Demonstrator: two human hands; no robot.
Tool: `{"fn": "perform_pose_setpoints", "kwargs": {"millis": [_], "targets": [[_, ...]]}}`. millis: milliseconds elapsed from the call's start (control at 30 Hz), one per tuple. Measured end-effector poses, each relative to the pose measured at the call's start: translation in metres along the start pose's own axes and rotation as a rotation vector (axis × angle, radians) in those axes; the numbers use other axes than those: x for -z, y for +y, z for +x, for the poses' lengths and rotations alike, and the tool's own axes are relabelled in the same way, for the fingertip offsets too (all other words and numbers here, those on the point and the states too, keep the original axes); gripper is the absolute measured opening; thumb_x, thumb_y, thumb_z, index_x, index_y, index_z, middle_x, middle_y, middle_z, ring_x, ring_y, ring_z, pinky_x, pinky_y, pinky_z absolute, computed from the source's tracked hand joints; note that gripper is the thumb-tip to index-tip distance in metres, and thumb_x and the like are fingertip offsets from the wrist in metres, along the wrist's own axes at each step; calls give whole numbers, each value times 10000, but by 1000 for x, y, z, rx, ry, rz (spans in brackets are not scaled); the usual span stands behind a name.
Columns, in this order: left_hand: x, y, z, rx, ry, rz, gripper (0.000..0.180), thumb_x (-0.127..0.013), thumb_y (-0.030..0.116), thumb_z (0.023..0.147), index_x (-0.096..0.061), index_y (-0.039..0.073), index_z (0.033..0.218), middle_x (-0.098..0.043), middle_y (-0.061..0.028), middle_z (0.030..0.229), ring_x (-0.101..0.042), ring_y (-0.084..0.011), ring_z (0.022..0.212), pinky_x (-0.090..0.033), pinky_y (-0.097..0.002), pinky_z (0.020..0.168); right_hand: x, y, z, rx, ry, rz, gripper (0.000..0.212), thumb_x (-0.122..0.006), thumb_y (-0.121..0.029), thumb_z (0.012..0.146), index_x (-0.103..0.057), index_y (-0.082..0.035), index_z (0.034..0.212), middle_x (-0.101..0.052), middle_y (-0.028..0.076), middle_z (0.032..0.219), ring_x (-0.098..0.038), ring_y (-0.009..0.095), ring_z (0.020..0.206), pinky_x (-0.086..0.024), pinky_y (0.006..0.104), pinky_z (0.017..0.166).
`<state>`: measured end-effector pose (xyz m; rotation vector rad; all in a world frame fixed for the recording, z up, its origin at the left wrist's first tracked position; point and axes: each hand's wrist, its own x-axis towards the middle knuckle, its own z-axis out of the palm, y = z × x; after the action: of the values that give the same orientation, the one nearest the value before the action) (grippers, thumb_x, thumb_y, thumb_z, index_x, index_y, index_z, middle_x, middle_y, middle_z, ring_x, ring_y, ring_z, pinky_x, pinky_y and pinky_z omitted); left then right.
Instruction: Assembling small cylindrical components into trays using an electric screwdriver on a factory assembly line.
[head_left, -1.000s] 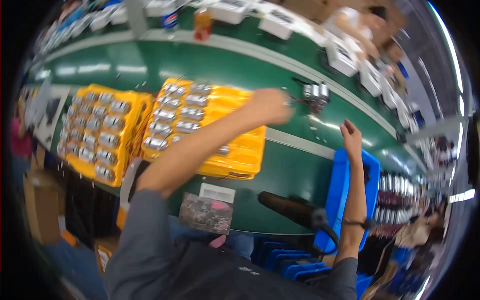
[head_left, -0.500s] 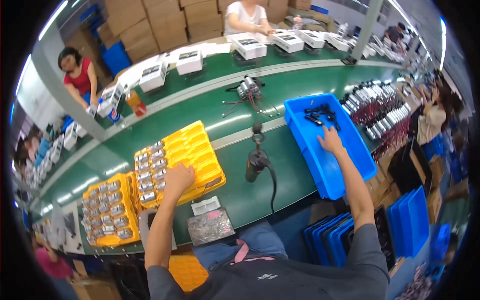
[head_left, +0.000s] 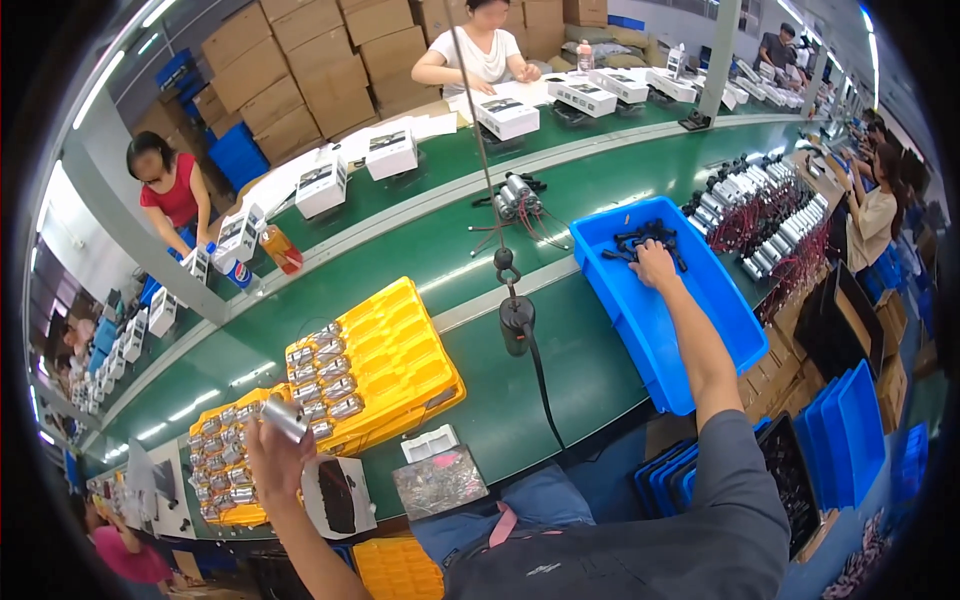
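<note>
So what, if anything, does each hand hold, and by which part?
Left hand: a silver cylinder, by its side. Right hand: among black parts; grip unclear.

Left hand (head_left: 274, 464) holds a motor (head_left: 286, 419) near the yellow trays (head_left: 396, 330), where more motors (head_left: 335, 384) lie in rows – right hand (head_left: 654, 264) in the blue bin (head_left: 632, 315), at the black parts (head_left: 652, 231) – and between them a black tool (head_left: 516, 326) hangs over the green bench (head_left: 480, 375)

Factory assembly hall, viewed from my place at a long green bench (head_left: 480, 375). Indicators: metal motors (head_left: 335, 387) ranked in a yellow tray (head_left: 405, 320) at left; white boxes (head_left: 507, 117) spaced along the far side, where co-workers (head_left: 485, 55) are stationed; stacked cartons (head_left: 325, 60) behind them; tube lamps (head_left: 105, 80) overhead.
</note>
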<state>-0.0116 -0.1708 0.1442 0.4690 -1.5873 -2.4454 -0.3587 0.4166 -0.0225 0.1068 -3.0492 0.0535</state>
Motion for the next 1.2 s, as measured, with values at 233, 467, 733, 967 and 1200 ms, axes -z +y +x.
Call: {"fn": "perform_pose_setpoints", "kwargs": {"millis": [233, 467, 733, 967, 1200], "targets": [[-27, -53, -67, 8, -200, 500, 440, -629, 418, 805, -587, -2, 930, -597, -75, 693, -592, -167, 638, -467, -276, 548, -2, -2, -19, -95, -26, 86, 454, -654, -328, 820, -546, 18, 1094, -534, 249, 1108, -544, 400, 1001, -467, 451, 869], [-69, -129, -83, 211, -398, 280, 336, -616, 283, 837, -556, -35, 931, -611, -107, 706, -585, -173, 560, -463, -268, 495, 25, 27, -53, -302, -112, 310, 315, -613, -244, 862, -604, 57, 953, -629, 205, 827, -618, 357, 768, -499, 438, 718], [-75, -132, -109, 266, -209, 355, 265, -598, 175, 849, -515, 0, 1029, -573, -72, 691, -554, -128, 539, -412, -214, 436, 135, -84, -256, -133, 146, 1659, 373, -534, -247, 926, -510, 53, 1146, -618, 125, 810, -605, 209, 724, -490, 332, 654], [-95, -136, -119, 261, -339, 223, 431, -624, 133, 850, -455, 18, 1230, -560, -23, 755, -514, -66, 583, -420, -210, 496, 145, -212, -365, 9, -430, 2141, 475, -558, -233, 912, -435, 55, 1269, -608, 123, 834, -580, 193, 721, -461, 293, 652], [-87, -125, -127, 129, -361, 318, 467, -633, 120, 843, -446, 7, 1256, -587, -48, 860, -537, -71, 676, -435, -205, 580, 112, -265, -348, 69, -629, 1921, 424, -603, -185, 895, -515, 63, 1228, -620, 89, 874, -563, 133, 730, -461, 253, 663]]}}
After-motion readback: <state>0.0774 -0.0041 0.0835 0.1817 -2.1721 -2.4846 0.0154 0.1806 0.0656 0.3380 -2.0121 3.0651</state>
